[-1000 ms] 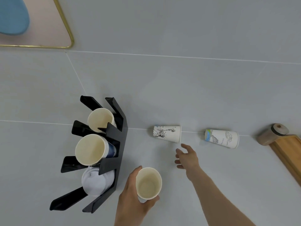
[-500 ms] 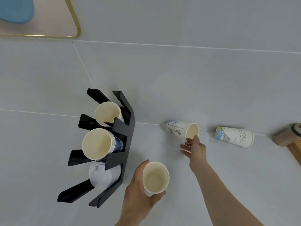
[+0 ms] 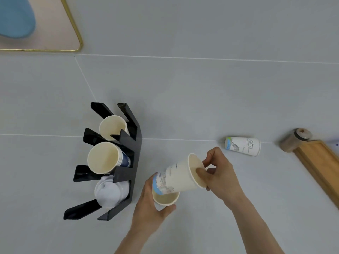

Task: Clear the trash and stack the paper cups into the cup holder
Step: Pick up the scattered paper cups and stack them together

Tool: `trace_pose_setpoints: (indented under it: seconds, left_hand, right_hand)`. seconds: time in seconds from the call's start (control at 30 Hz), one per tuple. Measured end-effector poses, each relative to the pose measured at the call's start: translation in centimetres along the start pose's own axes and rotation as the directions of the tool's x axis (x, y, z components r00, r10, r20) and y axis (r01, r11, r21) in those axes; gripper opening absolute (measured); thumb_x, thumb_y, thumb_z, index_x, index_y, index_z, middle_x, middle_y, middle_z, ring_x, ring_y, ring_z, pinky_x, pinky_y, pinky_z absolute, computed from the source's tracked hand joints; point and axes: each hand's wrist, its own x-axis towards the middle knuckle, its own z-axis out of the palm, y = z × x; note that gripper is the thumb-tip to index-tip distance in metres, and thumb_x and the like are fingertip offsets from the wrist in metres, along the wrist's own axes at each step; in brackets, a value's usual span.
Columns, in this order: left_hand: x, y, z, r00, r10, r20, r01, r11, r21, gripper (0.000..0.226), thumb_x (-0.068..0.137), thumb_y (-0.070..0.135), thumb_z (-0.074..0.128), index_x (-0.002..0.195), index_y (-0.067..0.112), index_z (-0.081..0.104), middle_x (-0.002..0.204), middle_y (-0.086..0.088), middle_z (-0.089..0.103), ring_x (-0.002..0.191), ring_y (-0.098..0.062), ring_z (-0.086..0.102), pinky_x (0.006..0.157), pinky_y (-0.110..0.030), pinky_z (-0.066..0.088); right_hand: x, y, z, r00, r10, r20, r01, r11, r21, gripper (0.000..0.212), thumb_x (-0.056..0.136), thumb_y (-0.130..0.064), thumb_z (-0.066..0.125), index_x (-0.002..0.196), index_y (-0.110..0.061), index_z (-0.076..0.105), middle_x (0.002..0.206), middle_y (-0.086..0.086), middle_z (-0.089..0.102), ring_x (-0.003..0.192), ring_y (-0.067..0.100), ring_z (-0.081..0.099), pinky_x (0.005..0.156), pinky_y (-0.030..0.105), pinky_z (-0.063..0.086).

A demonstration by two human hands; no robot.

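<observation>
My left hand point(image 3: 148, 208) grips an upright paper cup point(image 3: 166, 198) just right of the black cup holder point(image 3: 128, 162). My right hand point(image 3: 220, 178) holds a second printed paper cup point(image 3: 178, 177) by its rim, tilted with its base touching the mouth of the first cup. A third printed cup point(image 3: 243, 146) lies on its side further right on the grey surface. The holder carries a single cup point(image 3: 111, 127) in its far slot, a stack of cups point(image 3: 103, 157) in the middle, and white lids point(image 3: 110, 193) in the near slot.
A wooden tray point(image 3: 319, 165) with a brown lidded jar point(image 3: 293, 140) beside it sits at the right edge. A pink gold-rimmed tray point(image 3: 55, 33) holding a blue object point(image 3: 16, 17) lies at the top left.
My right hand reached the lying cup, took it by the rim and carried it left and down to the cup in my left hand.
</observation>
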Motion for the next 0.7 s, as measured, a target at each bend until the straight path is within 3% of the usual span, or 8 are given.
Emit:
trace_pose_setpoints:
  seconds: [0.1,0.3,0.4,0.5,0.7]
  left_hand:
    - [-0.2,-0.3,-0.4,0.999,0.013,0.046,-0.012,1.0,-0.025,0.111,0.057,0.041,0.09,0.144,0.053,0.023,0.138,0.031,0.044,0.126,0.004,0.048,0.098,-0.023,0.048]
    - [-0.6,0.4,-1.1,0.995,0.077,0.062,-0.07,0.992,-0.106,0.109,0.056,0.033,0.091,0.145,0.049,0.029,0.143,0.028,0.048,0.131,-0.003,0.051,0.106,-0.041,0.048]
    - [-0.4,0.6,-1.1,0.997,0.081,0.014,-0.079,0.99,-0.114,0.108,0.057,0.036,0.092,0.145,0.049,0.032,0.144,0.021,0.049,0.13,-0.004,0.052,0.107,-0.04,0.049]
    - [-0.4,0.9,-1.0,0.997,0.076,-0.021,-0.078,0.992,-0.104,0.113,0.058,0.042,0.093,0.146,0.056,0.025,0.143,0.026,0.048,0.125,0.002,0.053,0.101,-0.032,0.052]
    - [-0.7,0.7,-0.7,0.987,0.158,-0.025,-0.157,0.987,0.034,0.098,0.063,0.052,0.087,0.143,0.053,0.031,0.14,0.035,0.037,0.126,0.008,0.047,0.095,-0.027,0.054]
  right_hand:
    - [-0.5,0.0,0.7,0.995,-0.096,-0.004,0.094,0.981,-0.17,0.032,0.077,0.0,0.067,0.089,-0.025,0.05,0.08,-0.003,0.064,0.042,0.01,0.045,0.045,0.019,0.04]
    - [-1.5,0.7,4.8,0.965,-0.263,-0.017,0.247,0.924,-0.293,0.024,0.076,-0.009,0.071,0.087,-0.029,0.065,0.078,-0.011,0.066,0.056,0.012,0.06,0.06,0.028,0.052]
    - [-2.2,2.5,7.1,0.961,-0.275,-0.029,0.256,0.924,-0.285,0.021,0.083,-0.018,0.07,0.099,-0.032,0.069,0.084,-0.015,0.065,0.074,0.005,0.063,0.067,0.024,0.053]
    - [-2.4,4.7,8.3,0.969,-0.236,-0.072,0.207,0.935,-0.287,0.022,0.09,-0.021,0.067,0.108,-0.033,0.071,0.098,-0.016,0.065,0.091,0.003,0.065,0.077,0.026,0.056]
    - [-2.6,6.6,9.1,0.977,-0.204,-0.059,0.186,0.956,-0.227,0.023,0.096,-0.02,0.059,0.113,-0.035,0.064,0.098,-0.016,0.068,0.083,-0.001,0.067,0.066,0.03,0.058]
